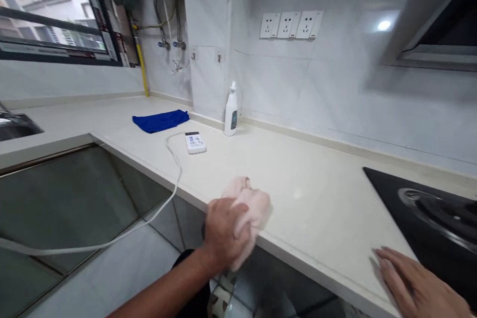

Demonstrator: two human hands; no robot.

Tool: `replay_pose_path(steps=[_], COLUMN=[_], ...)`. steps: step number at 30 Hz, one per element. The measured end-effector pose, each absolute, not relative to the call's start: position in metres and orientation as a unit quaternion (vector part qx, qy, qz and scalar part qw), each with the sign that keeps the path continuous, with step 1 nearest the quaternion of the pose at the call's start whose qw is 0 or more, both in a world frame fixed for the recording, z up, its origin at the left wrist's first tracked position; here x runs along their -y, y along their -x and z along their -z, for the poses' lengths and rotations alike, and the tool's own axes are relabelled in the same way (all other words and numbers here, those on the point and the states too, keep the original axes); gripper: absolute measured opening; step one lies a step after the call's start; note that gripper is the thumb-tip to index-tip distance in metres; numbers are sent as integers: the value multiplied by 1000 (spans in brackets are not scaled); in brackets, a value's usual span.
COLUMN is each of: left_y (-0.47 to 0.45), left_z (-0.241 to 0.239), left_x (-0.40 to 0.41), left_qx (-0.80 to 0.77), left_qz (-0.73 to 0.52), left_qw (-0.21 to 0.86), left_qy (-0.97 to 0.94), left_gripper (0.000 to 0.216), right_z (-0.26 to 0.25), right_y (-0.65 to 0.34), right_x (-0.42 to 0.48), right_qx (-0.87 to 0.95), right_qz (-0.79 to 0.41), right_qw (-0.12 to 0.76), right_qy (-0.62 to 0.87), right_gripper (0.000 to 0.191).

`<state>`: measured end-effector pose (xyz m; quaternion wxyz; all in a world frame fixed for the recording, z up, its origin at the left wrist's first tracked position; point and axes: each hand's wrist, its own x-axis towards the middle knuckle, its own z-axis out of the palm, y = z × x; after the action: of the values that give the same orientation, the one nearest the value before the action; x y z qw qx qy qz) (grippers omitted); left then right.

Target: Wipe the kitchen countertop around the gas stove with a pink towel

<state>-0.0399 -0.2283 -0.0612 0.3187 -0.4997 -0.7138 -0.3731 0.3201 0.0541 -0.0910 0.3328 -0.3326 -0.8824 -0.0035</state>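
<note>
A crumpled pale pink cloth (257,203) lies over the front edge of the white countertop (313,198), part of it hanging below the edge. My left hand (225,231) grips this cloth, with the fingers curled into it. At the lower right, my right hand (421,283) rests on the counter near the front edge, fingers stretched out and holding nothing. It is close to the black stove (395,198).
A white bottle (231,112) stands by the wall. Left of it are a white boxy device (195,142) with a white cable (175,184) trailing off the counter, and a folded blue cloth (161,121). A sink (18,126) is at far left.
</note>
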Motion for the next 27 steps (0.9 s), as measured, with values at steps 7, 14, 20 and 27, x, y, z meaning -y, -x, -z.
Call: replay_pose_path(steps=[7,14,20,27], left_y=[-93,-41,108,243], left_z=[69,78,89,56], left_x=[158,182,251,321], left_qx=[601,582,569,632], left_qz=[295,241,257,269], left_qw=[289,291,327,258], left_qy=[685,720,710,679], left_gripper=[31,29,29,33], right_z=[75,69,59,54], right_y=[-313,-311,-304,-298], right_x=[-32,-28,-17,-10], right_qx=[889,883,876,865], right_qz=[13,11,-2,3], right_qw=[296,299,313,321], right_qy=[350,362,367,386], right_gripper=[47,47,42,41])
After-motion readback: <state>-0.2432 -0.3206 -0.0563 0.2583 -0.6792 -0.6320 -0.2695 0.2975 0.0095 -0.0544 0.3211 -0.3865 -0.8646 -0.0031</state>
